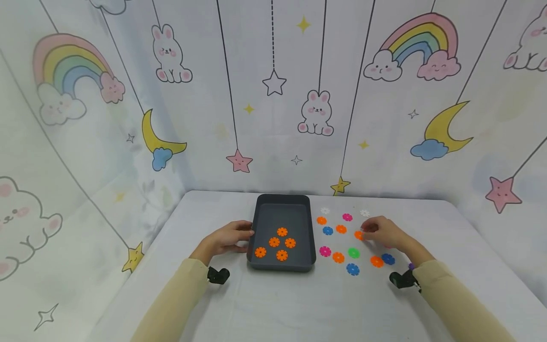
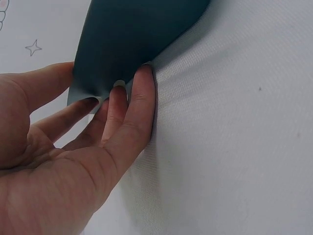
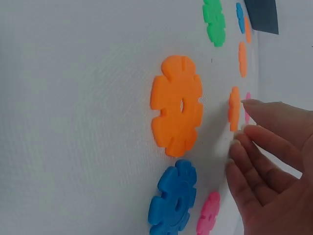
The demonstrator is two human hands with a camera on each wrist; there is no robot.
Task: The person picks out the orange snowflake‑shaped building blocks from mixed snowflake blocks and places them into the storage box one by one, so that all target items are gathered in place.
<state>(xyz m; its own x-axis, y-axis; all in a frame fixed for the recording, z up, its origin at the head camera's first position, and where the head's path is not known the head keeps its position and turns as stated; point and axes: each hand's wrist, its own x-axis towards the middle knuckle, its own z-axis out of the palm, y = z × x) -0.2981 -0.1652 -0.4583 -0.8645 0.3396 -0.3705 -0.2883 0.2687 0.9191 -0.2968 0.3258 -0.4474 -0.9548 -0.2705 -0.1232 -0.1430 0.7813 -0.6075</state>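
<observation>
Pale yellow sleeves (image 1: 175, 299) cover both of the person's arms, which reach over the table (image 1: 265, 308) toward its far edge. The left hand (image 1: 228, 237) has its fingers loosely extended and spread against the outer left wall of a dark grey, shallow, rectangular tray (image 1: 284, 216), touching it without closing round it. The right hand (image 1: 386, 232) is part-opened, a gap between thumb and fingers, with its tips at a flat, round, notched orange disc (image 1: 358, 235); from here I can't tell whether they touch it.

White cloth covers the table, and white hangings (image 1: 273, 118) printed with rainbows, rabbits, moons and stars rise behind its far edge and along its left side.

The tray sits near the far edge, left of its middle, with five orange discs (image 1: 282, 255) lying toward its near end. Right of it, more discs are scattered: white (image 1: 325, 210), pink (image 1: 325, 251), blue (image 1: 352, 269), green (image 1: 353, 252) and further orange ones (image 1: 338, 257). The right sleeve partly hides a purple disc (image 1: 411, 266).
</observation>
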